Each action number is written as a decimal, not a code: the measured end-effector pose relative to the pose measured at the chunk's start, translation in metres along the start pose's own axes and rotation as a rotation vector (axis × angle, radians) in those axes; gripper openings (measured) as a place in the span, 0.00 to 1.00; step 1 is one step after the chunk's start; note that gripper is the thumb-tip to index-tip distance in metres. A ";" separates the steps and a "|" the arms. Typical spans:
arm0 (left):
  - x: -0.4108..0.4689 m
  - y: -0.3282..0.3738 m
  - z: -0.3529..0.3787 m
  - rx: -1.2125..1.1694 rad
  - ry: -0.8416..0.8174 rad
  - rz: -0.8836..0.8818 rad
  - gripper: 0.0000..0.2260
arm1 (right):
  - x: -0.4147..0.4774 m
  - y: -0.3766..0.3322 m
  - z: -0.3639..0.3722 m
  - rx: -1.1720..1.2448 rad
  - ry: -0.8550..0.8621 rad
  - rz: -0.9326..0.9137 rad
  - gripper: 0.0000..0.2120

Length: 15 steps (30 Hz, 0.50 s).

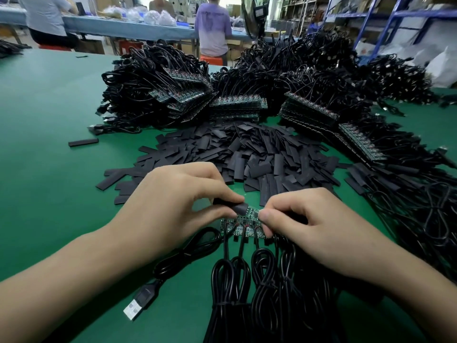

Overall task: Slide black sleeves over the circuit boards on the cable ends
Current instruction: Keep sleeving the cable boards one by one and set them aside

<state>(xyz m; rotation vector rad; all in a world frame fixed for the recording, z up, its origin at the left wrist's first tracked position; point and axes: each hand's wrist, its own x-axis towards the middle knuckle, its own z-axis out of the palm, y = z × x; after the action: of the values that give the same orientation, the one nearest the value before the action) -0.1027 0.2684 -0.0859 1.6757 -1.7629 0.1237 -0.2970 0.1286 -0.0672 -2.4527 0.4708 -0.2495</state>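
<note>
A strip of small green circuit boards [243, 225] lies on the green table [49, 169] in front of me, with bundled black cables [259, 280] running from it toward me. My left hand [178, 201] pinches a black sleeve [237, 207] between thumb and fingers, its end over the top edge of the boards. My right hand [304, 224] grips the right end of the board strip, fingers curled over it. A loose pile of flat black sleeves [247, 154] lies just beyond my hands.
Big heaps of cables with stacked board strips [237, 105] rise behind the sleeve pile. Sleeved cable ends [385, 184] lie at the right. A USB plug [138, 303] rests near my left forearm. People sit at a far bench [123, 28].
</note>
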 end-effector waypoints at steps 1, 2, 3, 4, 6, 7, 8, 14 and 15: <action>0.000 -0.002 0.001 0.023 -0.027 0.043 0.08 | 0.000 0.000 0.001 -0.024 -0.008 -0.002 0.17; 0.001 -0.003 0.001 0.048 -0.047 0.081 0.08 | 0.000 -0.001 0.001 -0.032 -0.015 -0.001 0.17; 0.001 -0.004 0.001 0.064 -0.054 0.111 0.08 | 0.000 -0.001 0.002 -0.022 -0.018 0.004 0.17; 0.001 -0.005 0.001 0.072 -0.049 0.130 0.08 | 0.000 0.000 0.001 0.004 -0.019 0.012 0.17; 0.002 -0.004 0.000 0.073 -0.016 0.152 0.08 | 0.001 0.001 0.001 0.065 -0.017 0.038 0.17; 0.002 -0.003 0.000 0.064 -0.001 0.150 0.09 | 0.001 0.001 0.001 0.084 -0.015 0.048 0.17; 0.002 -0.002 -0.001 0.048 0.009 0.141 0.09 | 0.001 0.002 0.001 0.092 -0.013 0.049 0.17; 0.002 0.007 -0.001 -0.012 -0.005 0.098 0.09 | 0.004 -0.001 0.009 0.096 0.025 -0.018 0.15; 0.002 0.007 -0.001 -0.030 0.017 0.073 0.09 | 0.004 0.001 0.008 0.124 0.072 -0.025 0.14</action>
<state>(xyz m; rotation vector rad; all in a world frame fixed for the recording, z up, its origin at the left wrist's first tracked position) -0.1082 0.2686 -0.0811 1.5846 -1.8052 0.1435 -0.2909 0.1310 -0.0738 -2.3356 0.4417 -0.3678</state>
